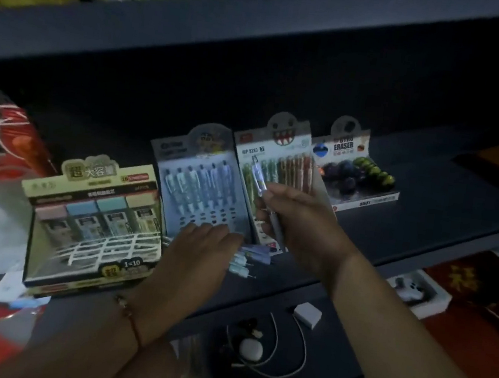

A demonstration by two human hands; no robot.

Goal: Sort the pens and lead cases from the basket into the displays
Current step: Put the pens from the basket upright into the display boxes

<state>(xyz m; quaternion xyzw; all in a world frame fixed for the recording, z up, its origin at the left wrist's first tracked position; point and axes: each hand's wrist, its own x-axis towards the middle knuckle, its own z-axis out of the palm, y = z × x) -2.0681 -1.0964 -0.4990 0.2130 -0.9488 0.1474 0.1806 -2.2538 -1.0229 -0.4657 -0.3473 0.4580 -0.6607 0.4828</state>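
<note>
On the dark shelf (430,192) stand 4 displays in a row: a lead case display (93,220) with 4 pastel cases in its back row, a blue pen display (202,180), a green-and-orange pen display (279,167) and a gyro eraser display (357,170), each just beside the next, with bare shelf to the right. The left hand (199,255) lies palm down with straight fingers over loose pens (245,260), about 3 tips showing near the shelf's front edge. The right hand (294,222) grips 1 pen (259,179), tilted, tip up over the green-and-orange pen display.
</note>
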